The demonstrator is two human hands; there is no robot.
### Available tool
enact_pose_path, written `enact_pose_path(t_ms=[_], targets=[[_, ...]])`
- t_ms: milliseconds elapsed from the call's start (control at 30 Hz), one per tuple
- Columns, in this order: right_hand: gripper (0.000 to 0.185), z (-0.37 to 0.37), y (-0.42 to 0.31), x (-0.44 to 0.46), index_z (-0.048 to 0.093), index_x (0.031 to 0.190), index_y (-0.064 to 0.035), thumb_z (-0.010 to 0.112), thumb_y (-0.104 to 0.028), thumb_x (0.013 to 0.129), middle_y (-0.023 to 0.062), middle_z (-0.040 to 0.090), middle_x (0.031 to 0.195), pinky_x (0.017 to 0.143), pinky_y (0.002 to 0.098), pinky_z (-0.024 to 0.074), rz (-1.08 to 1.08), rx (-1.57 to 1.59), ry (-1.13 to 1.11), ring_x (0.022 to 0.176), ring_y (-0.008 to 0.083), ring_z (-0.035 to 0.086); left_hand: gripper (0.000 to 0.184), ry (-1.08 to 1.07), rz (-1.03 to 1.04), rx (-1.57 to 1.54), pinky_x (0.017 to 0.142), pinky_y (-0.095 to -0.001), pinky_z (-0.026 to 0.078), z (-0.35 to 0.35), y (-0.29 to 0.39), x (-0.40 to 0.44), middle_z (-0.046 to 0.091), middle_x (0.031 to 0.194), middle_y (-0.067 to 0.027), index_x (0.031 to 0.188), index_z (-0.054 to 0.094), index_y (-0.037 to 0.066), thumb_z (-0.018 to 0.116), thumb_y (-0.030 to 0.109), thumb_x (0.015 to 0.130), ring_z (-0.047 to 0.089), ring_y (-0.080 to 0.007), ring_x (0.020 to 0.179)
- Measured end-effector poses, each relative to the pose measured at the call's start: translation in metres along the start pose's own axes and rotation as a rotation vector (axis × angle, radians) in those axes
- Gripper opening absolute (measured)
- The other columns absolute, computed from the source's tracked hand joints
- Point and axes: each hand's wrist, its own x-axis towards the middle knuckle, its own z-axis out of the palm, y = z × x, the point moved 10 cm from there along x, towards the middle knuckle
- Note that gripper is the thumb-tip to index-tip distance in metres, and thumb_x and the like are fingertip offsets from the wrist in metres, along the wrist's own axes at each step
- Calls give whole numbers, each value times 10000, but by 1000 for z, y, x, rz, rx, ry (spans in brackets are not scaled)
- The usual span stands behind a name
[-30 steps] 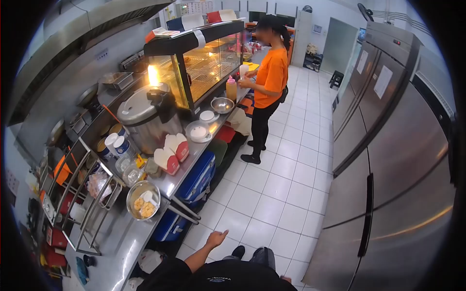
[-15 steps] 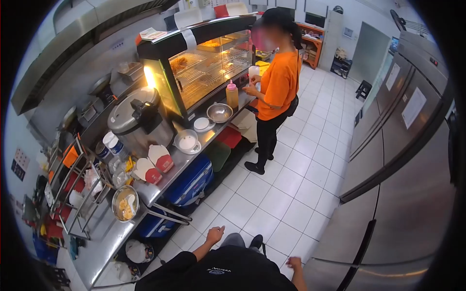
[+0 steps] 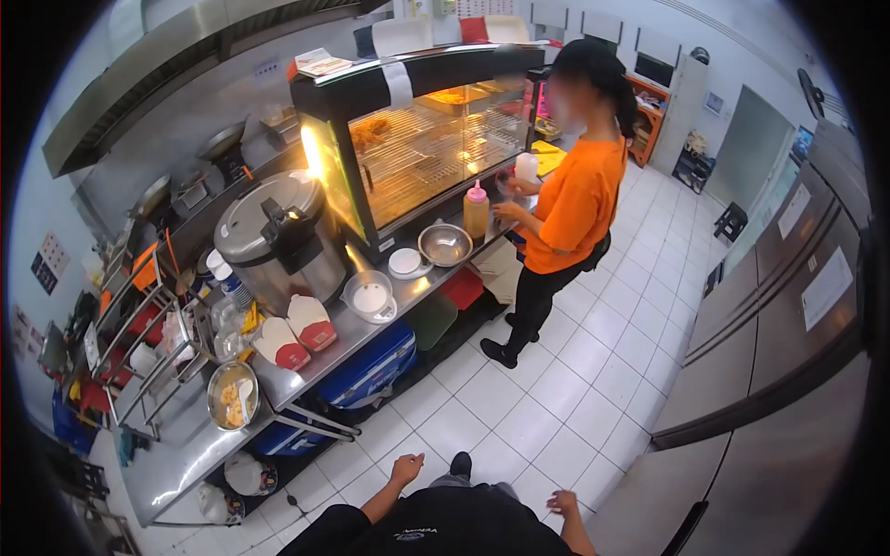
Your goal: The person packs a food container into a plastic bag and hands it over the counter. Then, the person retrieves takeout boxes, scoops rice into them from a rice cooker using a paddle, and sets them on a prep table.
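Observation:
My left hand point(image 3: 407, 468) hangs over the tiled floor, near the lower edge of the steel counter point(image 3: 176, 471). It touches nothing, and its fingers look loosely curled. On the right, my right hand point(image 3: 562, 503) is over the floor too, near the steel fridge, with its fingers bent and nothing visible in them. The counter holds a metal bowl point(image 3: 222, 397) of yellow food with a white spoon, two red and white cartons point(image 3: 311, 323), a large steel cooker point(image 3: 278, 243) and a clear bowl point(image 3: 369, 296) of white contents.
A person in an orange shirt point(image 3: 582, 190) stands at the counter beside a lit glass warmer point(image 3: 417, 157), hands near a bottle. A sauce bottle point(image 3: 476, 215) and steel bowl point(image 3: 445, 246) are close by. Tall fridges point(image 3: 769, 352) line the right; blue boxes point(image 3: 371, 371) sit below the counter.
The view has moved forward along the counter and turned, so the warmer and person look nearer. My right hand has come fully into view. The person's hands have shifted slightly.

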Motion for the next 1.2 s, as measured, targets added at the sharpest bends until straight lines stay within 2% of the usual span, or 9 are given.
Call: enact_pose_path(t_ms=[67,167,367,467,500,667,767,933,1200], targets=[[243,23,18,-4,575,1128,-92,483,-149,910,156,677,947,670,445,530,164,-119,-15,791,287,676,466,13,-24,-17,823,-391,518,-6,8,-4,711,872,-158,842,729,70,572,509,853,676,-329,888],[270,69,-25,-15,576,1144,-71,522,-111,882,150,675,946,659,432,557,-345,-1247,-231,803,276,674,449,44,-74,-57,821,-395,520,-8,-8,-9,711,869,-156,843,729,69,585,495,846,679,-321,884],[269,68,-96,11,570,1133,-39,542,-118,876,170,672,931,612,401,562,-377,-1222,-263,790,259,679,390,105,-152,34,841,-421,520,10,-59,0,703,929,-171,868,723,77,623,449,810,662,-340,939],[249,22,-118,49,565,1112,-14,533,-115,886,185,677,913,565,370,553,60,-141,-70,761,256,682,380,143,-208,22,843,-423,517,17,-49,2,692,939,-186,881,705,60,623,424,810,655,-351,933],[246,22,-153,45,552,1094,5,529,-135,893,205,673,884,555,392,535,-132,-221,-143,726,291,678,381,150,-228,2,842,-422,517,20,-43,1,687,937,-192,884,697,51,620,417,814,654,-354,925],[245,-2,-249,64,553,1089,4,532,-136,889,225,663,841,540,395,525,-157,-244,-40,659,298,668,348,226,-217,-56,842,-423,514,38,17,24,684,924,-208,882,669,10,602,340,794,650,-366,929],[247,-13,-269,93,560,1082,7,547,-130,876,223,666,835,542,391,529,-125,-195,-97,645,287,667,323,250,-194,-120,819,-412,521,50,58,36,697,878,-178,888,651,22,614,324,780,666,-346,892],[252,-7,-289,104,562,1074,5,549,-146,872,208,674,838,571,406,541,-128,-434,-92,678,290,675,297,336,-202,-246,791,-395,526,52,105,31,694,800,-164,901,622,28,642,297,776,680,-333,824],[247,9,-281,109,576,1044,14,539,-166,878,191,677,831,561,399,538,-69,-487,-144,688,287,679,331,285,-368,-193,840,-445,505,90,45,14,671,921,-240,938,593,13,615,312,797,644,-408,927]])
